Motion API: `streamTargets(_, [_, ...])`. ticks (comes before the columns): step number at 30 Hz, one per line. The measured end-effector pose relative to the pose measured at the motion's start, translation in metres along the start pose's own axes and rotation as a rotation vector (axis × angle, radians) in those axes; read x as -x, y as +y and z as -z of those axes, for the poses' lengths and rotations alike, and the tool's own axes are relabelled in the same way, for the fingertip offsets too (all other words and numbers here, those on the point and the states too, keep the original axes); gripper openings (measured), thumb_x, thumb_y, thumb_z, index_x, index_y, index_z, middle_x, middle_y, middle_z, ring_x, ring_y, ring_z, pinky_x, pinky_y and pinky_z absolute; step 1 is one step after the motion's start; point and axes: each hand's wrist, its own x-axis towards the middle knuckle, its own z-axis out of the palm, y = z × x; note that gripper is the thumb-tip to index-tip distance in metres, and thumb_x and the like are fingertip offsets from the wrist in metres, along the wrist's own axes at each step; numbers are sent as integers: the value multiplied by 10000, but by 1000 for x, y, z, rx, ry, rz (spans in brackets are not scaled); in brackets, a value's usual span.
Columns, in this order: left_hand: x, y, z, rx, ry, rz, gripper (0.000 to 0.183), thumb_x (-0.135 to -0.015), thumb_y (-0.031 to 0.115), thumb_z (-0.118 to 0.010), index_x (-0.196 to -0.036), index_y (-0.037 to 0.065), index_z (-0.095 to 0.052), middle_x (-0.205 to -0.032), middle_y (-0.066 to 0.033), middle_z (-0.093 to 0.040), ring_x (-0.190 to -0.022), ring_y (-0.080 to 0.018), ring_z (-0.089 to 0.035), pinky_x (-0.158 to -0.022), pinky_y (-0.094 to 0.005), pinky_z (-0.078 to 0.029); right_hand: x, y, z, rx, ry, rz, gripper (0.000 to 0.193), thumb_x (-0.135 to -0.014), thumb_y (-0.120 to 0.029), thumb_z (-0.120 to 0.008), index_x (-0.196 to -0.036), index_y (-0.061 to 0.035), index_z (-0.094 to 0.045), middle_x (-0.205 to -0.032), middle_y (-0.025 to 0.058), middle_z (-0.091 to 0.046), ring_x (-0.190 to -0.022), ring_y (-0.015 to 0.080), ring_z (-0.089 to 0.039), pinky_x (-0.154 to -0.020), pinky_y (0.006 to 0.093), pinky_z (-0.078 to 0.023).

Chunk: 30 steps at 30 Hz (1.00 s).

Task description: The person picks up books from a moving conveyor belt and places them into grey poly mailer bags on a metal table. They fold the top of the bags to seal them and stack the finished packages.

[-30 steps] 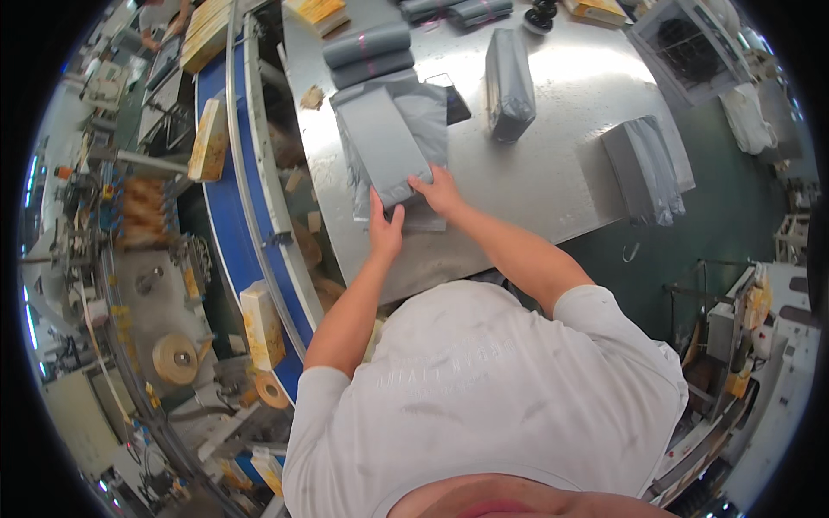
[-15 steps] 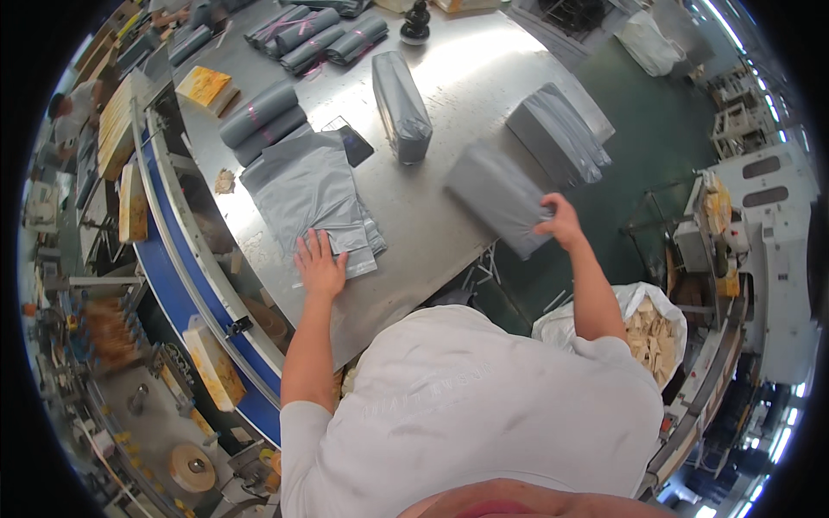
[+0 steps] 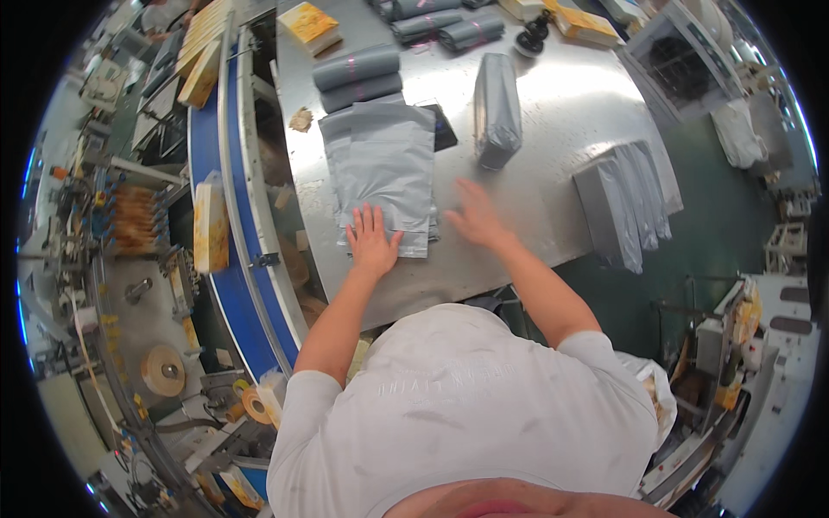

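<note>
My left hand [image 3: 373, 243] lies flat, fingers spread, on the near end of a stack of grey plastic mailing bags [image 3: 384, 164]. To the right of that stack my right hand [image 3: 475, 216] hovers over or touches the metal table; motion blurs it, but its fingers are apart and hold nothing. Beyond it a grey wrapped package [image 3: 498, 112] stands on its narrow side. Several more grey wrapped packages [image 3: 617, 207] stand side by side at the table's right edge. A dark flat device [image 3: 442, 126] lies partly beside the bags.
Rolled grey bags [image 3: 358, 73] lie behind the stack, near a yellow-and-white pack [image 3: 309, 28]. A black knobbed object [image 3: 533, 36] stands farther back on the metal table [image 3: 570, 104]. Along the left runs a blue conveyor belt [image 3: 246, 250] carrying a yellow-patterned pack [image 3: 211, 226].
My right hand has let go of a grey wrapped package, now beside the others at the right edge, and has swung left toward the bags. The view has turned; my left hand stays on the stack.
</note>
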Motion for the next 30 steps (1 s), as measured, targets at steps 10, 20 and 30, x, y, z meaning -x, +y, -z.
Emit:
streamTargets(10, [191,-104,20,290,345,241,492,-949,277,-722,-1374,54,-615,-1526,-178,-545,-1417,-395,-490,-1166,-514,-363,-188,-57,-114,423,-422,484,961,-961,-482,-678,-1655,15,-236,-1756,217,-149,-1621,430,-131,-1303,554,-178])
streamTargets(20, [386,-218,-17,219,602,870,479,-903,214,-762,-1338,66,-627,-1434,-182,-595,-1343,-391,-537,-1123,-521,-404,-156,-117,-89,524,-459,305,831,-971,-473,-666,-1634,-81,-356,-1734,130,-287,-1608,370,-227,-1282,572,-204])
streamTargets(30, [491,-340,-11,147,-24,1454,619,-876,132,-664,-1480,97,-532,-1570,-104,-500,-1453,-332,-463,-1166,-505,-424,-74,-137,-108,382,-294,406,665,-935,-289,-750,-1494,-8,-525,-1550,225,-523,-1457,407,-460,-1206,491,-369])
